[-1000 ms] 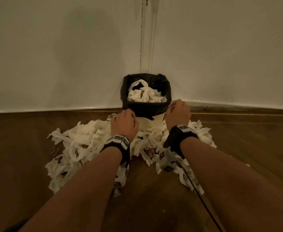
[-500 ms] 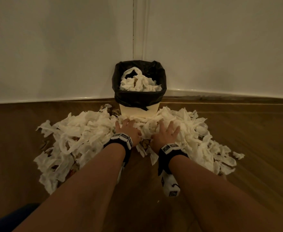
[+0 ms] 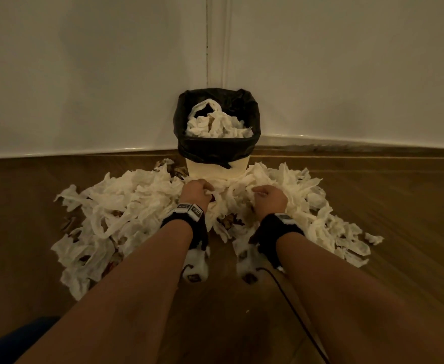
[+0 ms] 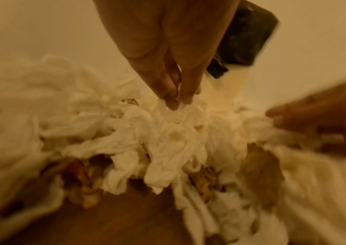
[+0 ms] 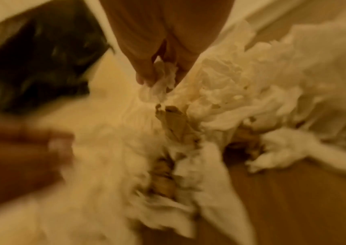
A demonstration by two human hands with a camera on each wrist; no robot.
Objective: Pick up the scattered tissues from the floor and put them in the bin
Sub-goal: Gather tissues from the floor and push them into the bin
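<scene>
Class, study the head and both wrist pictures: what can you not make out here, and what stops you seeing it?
- Bin: head view, the tissues inside hide its depth.
- Floor under the tissue pile: covered in every view.
- Brown scraps in the pile: left wrist view, too blurred to identify.
- Left hand: right wrist view, smeared by motion blur.

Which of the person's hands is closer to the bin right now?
Left, slightly. The left hand grips tissues right in front of the bin, almost at its base. The right hand pinches tissues a little nearer the person and off to the bin's right.
</scene>
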